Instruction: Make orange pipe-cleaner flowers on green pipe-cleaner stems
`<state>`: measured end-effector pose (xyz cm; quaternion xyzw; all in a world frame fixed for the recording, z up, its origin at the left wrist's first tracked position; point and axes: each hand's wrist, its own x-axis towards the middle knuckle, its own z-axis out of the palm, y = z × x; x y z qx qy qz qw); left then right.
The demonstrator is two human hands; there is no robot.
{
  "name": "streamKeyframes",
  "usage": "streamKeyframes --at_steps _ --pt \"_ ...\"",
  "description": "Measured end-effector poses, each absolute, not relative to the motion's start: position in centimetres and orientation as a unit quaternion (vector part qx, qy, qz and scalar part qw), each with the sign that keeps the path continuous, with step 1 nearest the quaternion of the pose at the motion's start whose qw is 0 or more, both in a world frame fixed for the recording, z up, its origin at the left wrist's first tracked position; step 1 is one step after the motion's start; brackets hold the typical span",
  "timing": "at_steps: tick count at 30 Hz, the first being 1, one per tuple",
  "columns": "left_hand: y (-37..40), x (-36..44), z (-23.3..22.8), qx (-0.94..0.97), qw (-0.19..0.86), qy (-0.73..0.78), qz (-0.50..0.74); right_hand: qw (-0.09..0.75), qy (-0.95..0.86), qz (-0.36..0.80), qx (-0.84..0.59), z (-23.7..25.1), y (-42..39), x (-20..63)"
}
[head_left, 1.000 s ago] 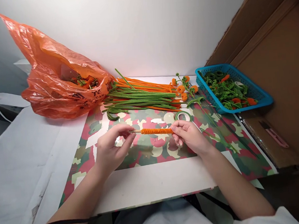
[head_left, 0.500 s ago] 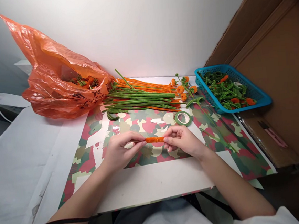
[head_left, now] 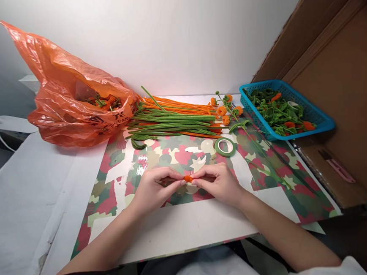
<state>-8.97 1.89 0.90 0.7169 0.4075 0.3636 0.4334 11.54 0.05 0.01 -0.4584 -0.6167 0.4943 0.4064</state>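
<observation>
Between my fingertips is a fuzzy orange pipe cleaner coil (head_left: 188, 179), with only a short piece of it showing. My left hand (head_left: 157, 187) pinches its left end between thumb and fingers. From the other side, my right hand (head_left: 219, 182) pinches the right end, and the two hands are almost touching. Beyond them on the patterned board lie green pipe cleaners (head_left: 172, 123) and orange pipe cleaners (head_left: 177, 105) in a pile. A roll of green tape (head_left: 233, 151) lies flat behind my right hand.
An orange plastic bag (head_left: 62, 126) with orange and green pieces stands at back left. A flower stem with orange blossoms (head_left: 221, 110) lies right of the pile. At right are a blue basket (head_left: 319, 130) of green pieces and a pink-handled tool (head_left: 341, 171) on cardboard.
My hands have come closer together and slightly nearer to me. The visible stretch of orange coil between them is now much shorter.
</observation>
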Motion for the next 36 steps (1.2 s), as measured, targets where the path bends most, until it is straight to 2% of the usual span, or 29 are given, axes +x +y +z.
streamKeyframes --at_steps 3,11,16,21,30,36 --pt "1.9 -8.9 0.8 0.707 0.424 0.416 0.383 0.421 -0.620 0.486 -0.450 0.6 0.2 11.7" --pt "2.4 -9.6 0.7 0.742 0.303 0.399 0.446 0.391 -0.522 0.585 -0.482 1.7 1.1 13.1" --pt "2.5 -9.9 0.7 0.747 0.261 0.407 0.457 0.392 -0.497 0.599 -0.491 1.4 1.7 14.0" --pt "2.5 -9.9 0.7 0.760 0.242 0.392 0.458 0.314 -0.523 0.622 -0.490 1.6 1.9 14.5" --pt "2.7 -9.7 1.1 0.797 0.250 0.372 0.405 0.228 -0.598 0.615 -0.462 2.4 1.4 14.7" --pt "2.1 -8.9 0.7 0.789 0.280 0.391 0.381 0.213 -0.683 0.511 -0.476 2.7 1.1 13.6"
